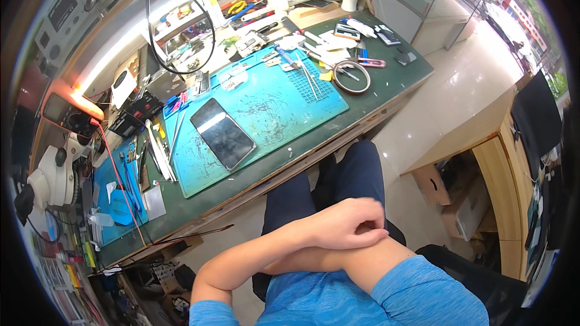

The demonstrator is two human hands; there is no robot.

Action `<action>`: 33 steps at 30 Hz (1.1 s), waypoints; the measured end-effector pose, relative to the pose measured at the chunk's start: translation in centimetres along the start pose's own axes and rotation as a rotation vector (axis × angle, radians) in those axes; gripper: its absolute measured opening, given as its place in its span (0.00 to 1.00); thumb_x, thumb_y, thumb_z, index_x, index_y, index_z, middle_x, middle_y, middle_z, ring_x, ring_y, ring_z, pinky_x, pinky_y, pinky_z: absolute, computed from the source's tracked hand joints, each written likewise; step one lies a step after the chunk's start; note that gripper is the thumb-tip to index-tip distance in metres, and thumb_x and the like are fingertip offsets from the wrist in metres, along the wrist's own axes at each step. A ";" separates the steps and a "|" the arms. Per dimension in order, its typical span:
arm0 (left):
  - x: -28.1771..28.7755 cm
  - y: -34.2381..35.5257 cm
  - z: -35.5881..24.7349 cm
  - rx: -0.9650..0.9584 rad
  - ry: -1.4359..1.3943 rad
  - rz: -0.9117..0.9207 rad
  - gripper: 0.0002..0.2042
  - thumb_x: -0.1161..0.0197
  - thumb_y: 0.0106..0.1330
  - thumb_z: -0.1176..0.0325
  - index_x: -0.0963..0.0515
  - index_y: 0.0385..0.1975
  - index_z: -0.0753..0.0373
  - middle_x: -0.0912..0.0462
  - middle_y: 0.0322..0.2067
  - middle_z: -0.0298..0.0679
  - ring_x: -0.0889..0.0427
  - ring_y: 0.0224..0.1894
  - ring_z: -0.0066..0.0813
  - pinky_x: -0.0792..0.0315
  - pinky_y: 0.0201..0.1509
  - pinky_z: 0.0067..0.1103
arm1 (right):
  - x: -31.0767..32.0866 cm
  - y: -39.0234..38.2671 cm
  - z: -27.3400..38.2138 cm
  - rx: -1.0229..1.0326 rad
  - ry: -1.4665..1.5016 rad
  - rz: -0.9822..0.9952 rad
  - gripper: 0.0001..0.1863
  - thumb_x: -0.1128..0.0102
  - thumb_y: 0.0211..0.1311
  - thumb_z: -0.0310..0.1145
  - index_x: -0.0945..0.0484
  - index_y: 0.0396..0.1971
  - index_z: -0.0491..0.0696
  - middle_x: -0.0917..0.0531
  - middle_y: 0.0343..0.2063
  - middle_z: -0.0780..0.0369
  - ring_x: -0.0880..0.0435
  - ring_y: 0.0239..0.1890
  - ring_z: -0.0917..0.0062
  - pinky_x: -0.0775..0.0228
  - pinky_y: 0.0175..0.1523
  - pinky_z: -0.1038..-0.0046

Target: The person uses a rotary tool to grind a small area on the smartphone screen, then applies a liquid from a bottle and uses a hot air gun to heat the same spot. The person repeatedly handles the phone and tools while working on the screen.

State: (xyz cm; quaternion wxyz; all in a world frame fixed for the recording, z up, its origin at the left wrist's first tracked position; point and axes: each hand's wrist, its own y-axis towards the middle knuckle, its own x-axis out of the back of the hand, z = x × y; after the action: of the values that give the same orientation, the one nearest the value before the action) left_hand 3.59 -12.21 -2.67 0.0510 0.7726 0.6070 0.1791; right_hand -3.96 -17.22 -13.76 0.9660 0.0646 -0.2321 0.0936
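My left hand (pixel 356 222) rests with curled fingers on my right arm (pixel 386 259) near the elbow, over my lap. The right forearm passes beneath the left one, and my right hand is hidden. On the blue work mat (pixel 284 115) a dark phone or tablet (pixel 222 134) lies screen up. Tweezers (pixel 307 75) and small parts lie at the mat's back right. A roll of tape (pixel 351 76) is beside them.
A green bench (pixel 393 78) holds scattered tools. A microscope (pixel 51 175) and an orange-cased multimeter (pixel 69 113) stand at left. A black cable loop (pixel 211 36) hangs above. A wooden cabinet (pixel 501 193) stands right, with an office chair (pixel 471 271) below me.
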 end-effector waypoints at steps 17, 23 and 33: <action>0.0 2.3 2.5 0.052 -0.353 0.220 0.14 0.42 0.78 0.60 0.24 0.34 0.65 0.19 0.33 0.47 0.19 0.37 0.44 0.26 0.40 0.34 | 0.3 -1.3 -1.3 -0.090 0.037 0.070 0.10 0.38 0.68 0.36 0.14 0.39 0.46 0.12 0.35 0.55 0.12 0.40 0.58 0.21 0.49 0.58; 1.7 1.3 2.2 0.142 0.275 0.130 0.13 0.43 0.80 0.57 0.19 0.38 0.59 0.15 0.30 0.42 0.15 0.34 0.47 0.23 0.36 0.38 | -1.8 0.4 -2.7 -0.041 0.019 0.137 0.11 0.39 0.70 0.37 0.14 0.40 0.46 0.12 0.36 0.55 0.12 0.41 0.58 0.21 0.50 0.58; 9.1 -19.5 -6.4 0.210 0.966 -0.971 0.14 0.49 0.62 0.87 0.19 0.42 0.67 0.17 0.40 0.50 0.15 0.38 0.39 0.20 0.38 0.28 | 32.5 -2.4 3.9 -0.218 -0.180 -0.425 0.13 0.37 0.72 0.32 0.13 0.51 0.45 0.12 0.37 0.56 0.11 0.39 0.69 0.20 0.46 0.66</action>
State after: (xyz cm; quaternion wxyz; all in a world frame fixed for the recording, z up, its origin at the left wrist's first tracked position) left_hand -14.68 0.59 -0.50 -0.2255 0.2479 0.8529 0.4003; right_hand 23.31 -15.30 4.47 0.9408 0.0155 -0.3069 -0.1433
